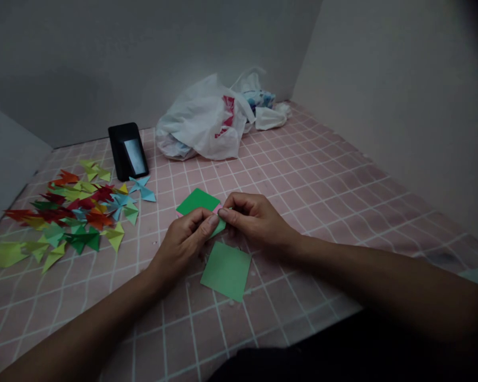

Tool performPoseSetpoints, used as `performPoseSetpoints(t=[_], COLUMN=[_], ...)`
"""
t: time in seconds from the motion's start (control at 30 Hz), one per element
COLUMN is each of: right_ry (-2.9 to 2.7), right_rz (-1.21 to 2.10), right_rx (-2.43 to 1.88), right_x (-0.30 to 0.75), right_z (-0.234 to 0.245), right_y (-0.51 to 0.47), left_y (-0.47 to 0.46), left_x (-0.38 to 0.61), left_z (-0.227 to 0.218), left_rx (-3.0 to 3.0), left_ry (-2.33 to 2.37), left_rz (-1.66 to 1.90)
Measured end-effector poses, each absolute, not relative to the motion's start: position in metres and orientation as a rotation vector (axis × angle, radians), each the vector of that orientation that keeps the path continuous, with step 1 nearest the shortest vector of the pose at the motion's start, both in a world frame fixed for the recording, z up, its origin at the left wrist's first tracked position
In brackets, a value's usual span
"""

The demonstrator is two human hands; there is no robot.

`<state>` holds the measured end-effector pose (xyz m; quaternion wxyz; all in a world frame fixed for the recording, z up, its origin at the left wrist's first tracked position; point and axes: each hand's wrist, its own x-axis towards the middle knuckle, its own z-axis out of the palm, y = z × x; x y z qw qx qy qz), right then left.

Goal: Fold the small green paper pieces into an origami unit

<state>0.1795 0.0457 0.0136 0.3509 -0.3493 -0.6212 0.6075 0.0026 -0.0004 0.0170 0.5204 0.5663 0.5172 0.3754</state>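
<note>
- A heap of folded paper shapes [69,215] in red, yellow, green and blue is spread over the pink gridded tabletop [322,180] at about 9 o'clock from the hands.
- A black phone [127,150] is propped upright at about 11 o'clock, just behind the heap.
- The left hand [183,241] is closed in a pinch, thumb and forefinger pressed on a small green paper piece [219,227].
- A dark green square sheet [198,201] is seen lying flat at 12 o'clock, just behind the hands, partly covered by them.
- A lighter green square sheet [226,270] lies flat at 6 o'clock, just below the hands.
- The right hand [255,217] is closed too, its fingertips meeting the left's on the same small piece; a bit of pink shows between the fingers, too small to be identified.
- A white plastic bag [203,124] is slumped at about 12 o'clock, well apart, against the wall [402,79].
</note>
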Motion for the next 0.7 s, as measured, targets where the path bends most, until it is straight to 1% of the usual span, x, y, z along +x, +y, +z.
performPoseSetpoints(t=[0.1, 0.37, 0.7], right_ry=[-1.600, -1.507, -1.473], right_rz=[1.554, 1.633, 1.616], right_rx=[-0.895, -0.858, -0.905], right_x=[0.1791, 0.1778, 0.1796], right_z=[0.0126, 0.0130, 0.0176], right_y=[0.0466, 0.0428, 0.0448], left_y=[0.0002, -0.0006, -0.0010], left_x=[0.0035, 0.0014, 0.0034], left_z=[0.0172, 0.0171, 0.0185], left_rx=[1.416, 1.478, 1.296], left_ry=[1.254, 1.342, 1.261], left_rz=[0.912, 0.933, 0.977])
